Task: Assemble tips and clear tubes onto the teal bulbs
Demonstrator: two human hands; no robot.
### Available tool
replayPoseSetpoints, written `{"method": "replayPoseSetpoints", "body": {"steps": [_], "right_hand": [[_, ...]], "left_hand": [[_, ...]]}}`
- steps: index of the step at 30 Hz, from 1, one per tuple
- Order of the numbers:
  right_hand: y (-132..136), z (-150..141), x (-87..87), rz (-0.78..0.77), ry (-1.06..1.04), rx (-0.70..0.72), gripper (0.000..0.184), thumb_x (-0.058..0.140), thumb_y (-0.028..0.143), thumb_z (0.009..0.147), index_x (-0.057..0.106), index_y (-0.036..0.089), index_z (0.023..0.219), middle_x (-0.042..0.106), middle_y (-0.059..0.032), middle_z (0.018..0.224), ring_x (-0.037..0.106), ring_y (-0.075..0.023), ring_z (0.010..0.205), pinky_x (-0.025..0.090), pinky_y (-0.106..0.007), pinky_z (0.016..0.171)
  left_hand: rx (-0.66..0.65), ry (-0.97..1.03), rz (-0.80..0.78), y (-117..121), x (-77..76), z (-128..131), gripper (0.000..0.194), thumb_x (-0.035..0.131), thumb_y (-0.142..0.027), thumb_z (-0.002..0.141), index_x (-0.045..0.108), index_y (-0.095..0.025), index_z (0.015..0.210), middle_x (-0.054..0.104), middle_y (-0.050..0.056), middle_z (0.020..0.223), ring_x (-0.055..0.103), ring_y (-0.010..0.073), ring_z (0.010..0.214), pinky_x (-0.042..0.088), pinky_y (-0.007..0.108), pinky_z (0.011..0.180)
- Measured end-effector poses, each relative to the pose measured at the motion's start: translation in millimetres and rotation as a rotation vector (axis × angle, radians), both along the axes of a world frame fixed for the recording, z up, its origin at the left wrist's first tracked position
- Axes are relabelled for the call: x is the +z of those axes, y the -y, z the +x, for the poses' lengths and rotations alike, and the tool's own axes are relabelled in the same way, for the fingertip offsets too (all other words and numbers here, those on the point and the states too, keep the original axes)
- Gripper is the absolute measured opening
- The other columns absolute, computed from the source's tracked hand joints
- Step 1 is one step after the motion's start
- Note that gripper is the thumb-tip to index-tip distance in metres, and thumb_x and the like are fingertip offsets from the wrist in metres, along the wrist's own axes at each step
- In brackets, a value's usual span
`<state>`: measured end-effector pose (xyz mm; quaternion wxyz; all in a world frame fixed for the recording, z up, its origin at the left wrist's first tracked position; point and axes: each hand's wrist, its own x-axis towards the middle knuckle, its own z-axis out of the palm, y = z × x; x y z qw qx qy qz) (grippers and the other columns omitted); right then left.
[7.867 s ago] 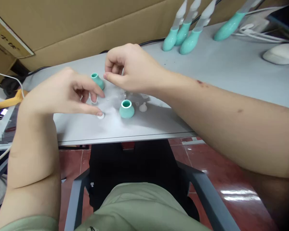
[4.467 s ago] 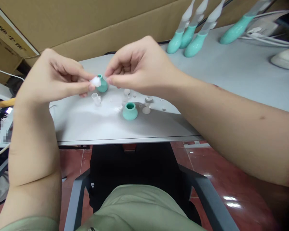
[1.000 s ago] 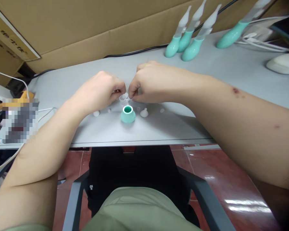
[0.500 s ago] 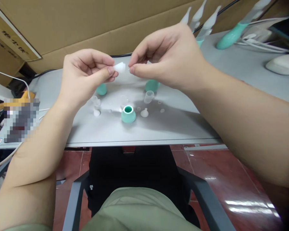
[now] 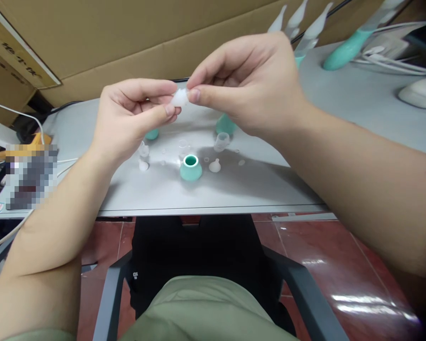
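Note:
My left hand point(image 5: 137, 106) pinches a small white translucent silicone nozzle point(image 5: 180, 97) between thumb and fingers, above the table. At the nozzle's right end, the closed thumb and forefinger of my right hand point(image 5: 243, 78) touch it; whatever tiny piece they hold is hidden by the fingertips. Below stands a mint-green bulb point(image 5: 190, 169) with its round opening facing up. A small white funnel-shaped piece point(image 5: 215, 165) lies to its right. Further back are a clear plastic cup point(image 5: 222, 141) and another mint-green bulb point(image 5: 226, 124). A clear part point(image 5: 144, 149) and a white piece point(image 5: 144, 165) sit at left.
Several tiny clear discs, such as one disc point(image 5: 241, 162), lie scattered. Assembled white-tipped droppers point(image 5: 314, 28) stand behind my right hand, and a mint-handled one point(image 5: 350, 49) leans by cables. A white mouse point(image 5: 421, 92) rests at right, a blurred device point(image 5: 31, 177) at left. Cardboard point(image 5: 128, 38) walls the back.
My hands have come together: the right fingertips, earlier a little apart with a tiny piece, now touch the nozzle's right end. My left hand has shifted slightly right.

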<state>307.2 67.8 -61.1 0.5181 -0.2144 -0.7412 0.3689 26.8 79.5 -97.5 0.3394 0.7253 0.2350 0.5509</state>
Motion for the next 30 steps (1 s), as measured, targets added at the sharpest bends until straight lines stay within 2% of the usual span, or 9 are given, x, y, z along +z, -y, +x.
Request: {"method": "replayPoseSetpoints", "body": {"steps": [3,5,7,9,13,17,22,26,30], "right_hand": [[7,-1,3.3,-0.015,0.03,-0.008,0.022,0.115,0.046,0.1,0.096,0.035,0.1,0.096,-0.0028,0.115,0.087,-0.029,0.111,0.073,-0.045,0.109],[13,-3,6.2,-0.042,0.023,-0.018,0.022,0.113,0.044,0.1,0.095,0.034,0.095,0.096,-0.0035,0.114,0.086,-0.0288,0.112,0.073,-0.044,0.11],[17,-5,8.5,-0.062,0.016,-0.035,0.021,0.111,0.04,0.1,0.093,0.033,0.091,0.095,-0.0039,0.114,0.085,-0.0289,0.113,0.072,-0.043,0.113],[18,-6,9.2,-0.074,0.039,-0.045,0.019,0.11,0.037,0.099,0.093,0.034,0.091,0.096,-0.0034,0.117,0.085,-0.0299,0.116,0.071,-0.044,0.116],[13,-5,6.5,-0.101,0.045,-0.037,0.026,0.114,0.044,0.094,0.092,0.034,0.102,0.096,-0.005,0.117,0.087,-0.0351,0.119,0.072,-0.049,0.115],[10,-2,5.9,-0.131,0.044,0.03,0.02,0.109,0.031,0.097,0.09,0.031,0.102,0.093,-0.0066,0.114,0.087,-0.0342,0.116,0.071,-0.049,0.112],[11,0,8.8,-0.264,0.025,0.105,0.025,0.112,0.025,0.091,0.089,0.03,0.099,0.093,-0.0061,0.111,0.087,-0.0312,0.111,0.072,-0.049,0.111],[12,-3,8.4,-0.259,0.007,0.103,0.02,0.11,0.031,0.09,0.092,0.032,0.097,0.093,-0.0034,0.107,0.088,-0.031,0.11,0.073,-0.048,0.113],[14,-4,7.7,-0.221,0.028,0.036,0.025,0.112,0.041,0.087,0.09,0.034,0.095,0.095,-0.0041,0.111,0.09,-0.0336,0.114,0.075,-0.049,0.113]], "left_hand": [[-0.045,0.003,0.089,7,1.9,0,0.063,0.128,-0.068,0.081,0.099,-0.034,0.125,0.1,0.002,0.112,0.095,0.0283,0.099,0.082,0.051,0.093],[0.048,-0.071,0.021,18,6.2,2,0.043,0.118,-0.062,0.101,0.101,-0.037,0.132,0.102,0.001,0.13,0.096,0.0273,0.115,0.083,0.053,0.111],[0.071,-0.091,0.038,28,10.3,5,0.025,0.112,-0.049,0.111,0.101,-0.038,0.131,0.102,0.0,0.13,0.097,0.0251,0.116,0.083,0.052,0.113],[0.059,-0.079,0.058,34,13.0,6,0.018,0.11,-0.04,0.113,0.102,-0.039,0.13,0.102,0.0,0.128,0.097,0.0242,0.115,0.084,0.05,0.111],[0.101,-0.096,0.037,35,14.2,8,0.028,0.112,-0.05,0.109,0.1,-0.033,0.128,0.102,0.003,0.128,0.097,0.0301,0.118,0.083,0.055,0.11],[0.187,-0.176,-0.002,34,14.7,10,0.038,0.108,-0.06,0.107,0.096,-0.032,0.128,0.101,0.007,0.128,0.096,0.0364,0.115,0.08,0.068,0.113],[0.266,-0.213,-0.026,35,14.4,8,0.049,0.106,-0.071,0.102,0.093,-0.03,0.125,0.1,0.008,0.132,0.094,0.0356,0.119,0.08,0.069,0.119],[0.271,-0.251,-0.025,34,11.6,6,0.053,0.097,-0.079,0.108,0.092,-0.03,0.129,0.099,0.008,0.138,0.094,0.0334,0.119,0.08,0.067,0.119],[0.208,-0.224,-0.028,35,10.3,5,0.044,0.099,-0.07,0.111,0.093,-0.031,0.131,0.1,0.007,0.135,0.095,0.0317,0.116,0.081,0.066,0.119]]}}
